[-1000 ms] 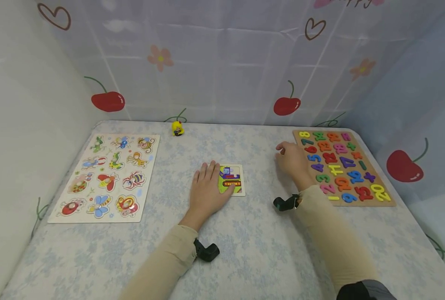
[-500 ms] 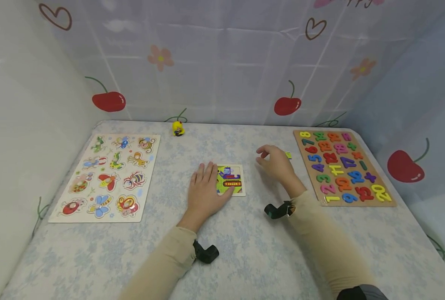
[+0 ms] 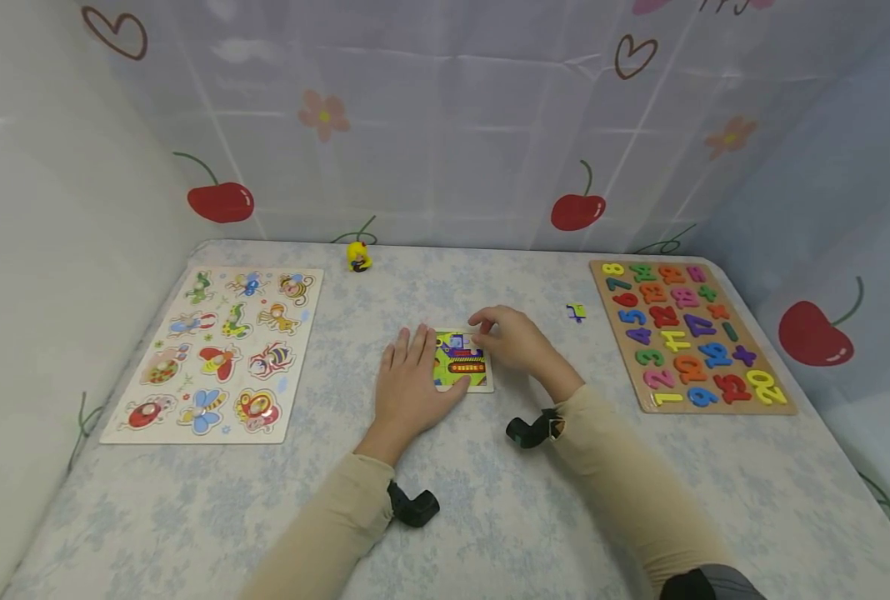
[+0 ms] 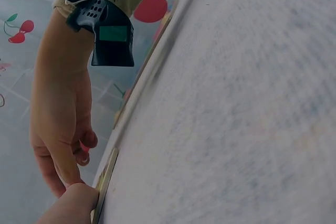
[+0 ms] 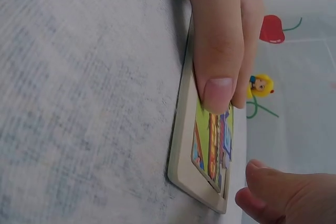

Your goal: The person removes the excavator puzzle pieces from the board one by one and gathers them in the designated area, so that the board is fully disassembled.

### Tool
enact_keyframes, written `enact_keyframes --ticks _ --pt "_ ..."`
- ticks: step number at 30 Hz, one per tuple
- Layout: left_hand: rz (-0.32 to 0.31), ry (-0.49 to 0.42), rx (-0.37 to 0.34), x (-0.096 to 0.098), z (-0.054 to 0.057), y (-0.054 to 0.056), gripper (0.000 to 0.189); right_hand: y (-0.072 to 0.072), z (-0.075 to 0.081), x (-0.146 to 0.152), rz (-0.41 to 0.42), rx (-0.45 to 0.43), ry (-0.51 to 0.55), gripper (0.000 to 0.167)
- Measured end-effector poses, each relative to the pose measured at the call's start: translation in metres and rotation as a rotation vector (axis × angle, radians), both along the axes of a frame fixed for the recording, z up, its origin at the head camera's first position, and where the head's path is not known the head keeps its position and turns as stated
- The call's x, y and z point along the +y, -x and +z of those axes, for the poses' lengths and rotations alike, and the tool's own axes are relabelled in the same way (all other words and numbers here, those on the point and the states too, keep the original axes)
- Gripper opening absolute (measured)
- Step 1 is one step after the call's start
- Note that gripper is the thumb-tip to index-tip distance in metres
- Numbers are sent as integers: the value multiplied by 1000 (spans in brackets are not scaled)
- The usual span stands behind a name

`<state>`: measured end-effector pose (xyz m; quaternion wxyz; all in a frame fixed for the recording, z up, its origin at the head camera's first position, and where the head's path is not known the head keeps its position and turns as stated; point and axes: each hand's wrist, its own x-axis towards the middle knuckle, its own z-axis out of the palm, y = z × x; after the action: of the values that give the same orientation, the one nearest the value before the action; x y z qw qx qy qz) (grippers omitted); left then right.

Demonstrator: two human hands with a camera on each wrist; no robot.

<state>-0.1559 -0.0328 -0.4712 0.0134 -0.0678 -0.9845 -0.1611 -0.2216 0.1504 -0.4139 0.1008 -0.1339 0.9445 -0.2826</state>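
Note:
My left hand (image 3: 407,392) lies flat with straight fingers over the left side of a small picture puzzle (image 3: 482,382). In the right wrist view its thumb (image 5: 218,95) presses on the puzzle's picture. A tracked vehicle is printed there on green, within a pale frame. My right hand (image 3: 516,342) is at the puzzle's upper right corner, thumb and index finger bent towards each other. No piece shows between those fingertips, so whether it holds one is hidden. A loose green and purple puzzle piece (image 3: 577,312) lies on the table to the right.
An insect puzzle board (image 3: 295,421) lies at the left, a number board (image 3: 647,400) at the right. A small yellow-haired figurine (image 3: 358,257) stands at the table's back edge. A patterned curtain (image 3: 445,125) hangs behind the table (image 3: 475,517).
My right hand has moved left from beside the number board to the small puzzle. The loose piece has come into view behind it. My left hand has barely shifted.

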Motion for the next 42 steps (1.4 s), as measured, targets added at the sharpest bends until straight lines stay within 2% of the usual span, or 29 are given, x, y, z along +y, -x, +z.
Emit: enact_keyframes --ticks 6,14,26,33,42 --pt "-8 -15 7 0 -1 1 100 4 -8 -8 46 11 -16 25" --pt "-15 -19 21 0 -1 1 99 5 -9 -14 78 34 -35 25" --pt "-12 -29 33 0 1 0 98 8 -15 -20 77 36 -26 25" --pt "-12 -22 38 -1 1 -1 98 8 -18 -21 70 30 29 22" --pt "-6 -16 37 -1 -1 -1 99 3 -16 -17 64 9 167 14"
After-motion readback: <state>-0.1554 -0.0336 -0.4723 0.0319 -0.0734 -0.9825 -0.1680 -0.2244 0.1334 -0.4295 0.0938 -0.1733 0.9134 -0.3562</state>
